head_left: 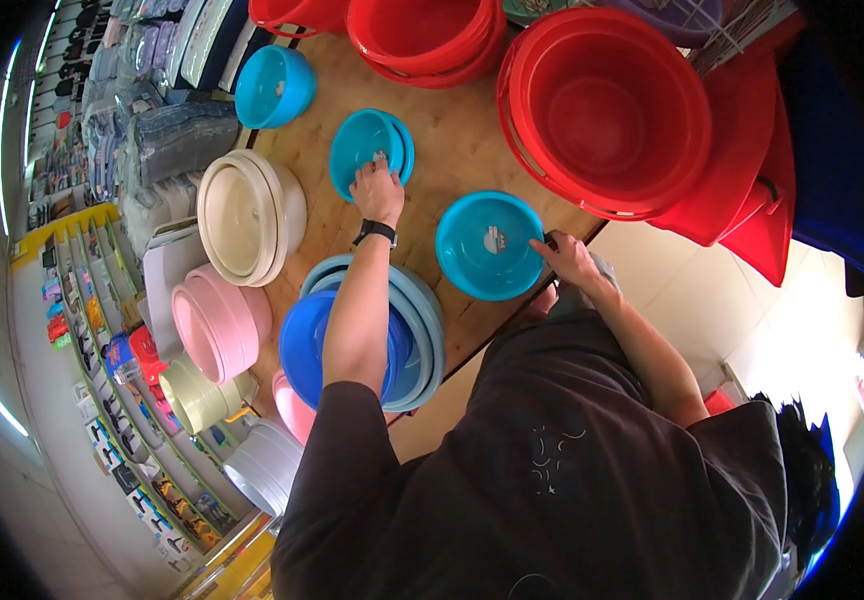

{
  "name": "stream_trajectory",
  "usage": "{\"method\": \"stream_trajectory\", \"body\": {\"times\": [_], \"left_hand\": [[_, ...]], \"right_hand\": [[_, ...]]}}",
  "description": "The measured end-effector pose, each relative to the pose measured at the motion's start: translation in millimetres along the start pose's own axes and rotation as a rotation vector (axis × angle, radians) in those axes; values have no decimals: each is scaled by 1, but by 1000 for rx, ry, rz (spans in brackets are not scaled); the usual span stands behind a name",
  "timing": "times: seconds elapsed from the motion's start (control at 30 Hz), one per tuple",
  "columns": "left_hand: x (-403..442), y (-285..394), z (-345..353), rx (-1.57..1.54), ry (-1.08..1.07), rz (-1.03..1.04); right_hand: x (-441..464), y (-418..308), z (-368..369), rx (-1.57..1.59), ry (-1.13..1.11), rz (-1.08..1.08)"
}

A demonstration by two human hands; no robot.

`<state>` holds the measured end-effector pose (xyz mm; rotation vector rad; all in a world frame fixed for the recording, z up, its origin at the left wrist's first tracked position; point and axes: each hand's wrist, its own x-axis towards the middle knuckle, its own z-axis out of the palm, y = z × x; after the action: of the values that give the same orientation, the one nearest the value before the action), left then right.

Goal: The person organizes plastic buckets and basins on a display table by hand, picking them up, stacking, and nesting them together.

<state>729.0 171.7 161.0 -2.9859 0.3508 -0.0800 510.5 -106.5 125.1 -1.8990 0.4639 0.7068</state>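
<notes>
My left hand point(379, 190), with a dark watch on the wrist, reaches over the near rim of two nested teal bowls point(351, 143). Its fingers are apart and stretched down into the upper bowl, close to a small label. Nearer me, another teal bowl point(472, 262) sits at the table's front edge with a whitish label inside. My right hand point(569, 260) grips that bowl by its right rim. Beneath my left forearm stands a blue basin point(304, 345), nested in larger light-blue basins point(432, 335).
Big red buckets point(607, 110) crowd the far right of the wooden table point(337, 235). Along the left are another teal bowl point(275, 88), cream basins point(235, 220), pink basins point(217, 325) and pale-green basins point(194, 392). Stocked shelves point(112, 370) stand beyond.
</notes>
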Motion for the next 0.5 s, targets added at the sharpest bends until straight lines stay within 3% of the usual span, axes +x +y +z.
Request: {"method": "stream_trajectory", "body": {"times": [0.23, 0.37, 0.5], "left_hand": [[-5, -13, -60, -424, 370, -224], [-51, 28, -118, -577, 485, -126], [-113, 72, -128, -699, 425, -16]], "right_hand": [[-2, 2, 1, 20, 24, -13], [-1, 7, 7, 60, 53, -20], [2, 8, 8, 86, 77, 9]]}}
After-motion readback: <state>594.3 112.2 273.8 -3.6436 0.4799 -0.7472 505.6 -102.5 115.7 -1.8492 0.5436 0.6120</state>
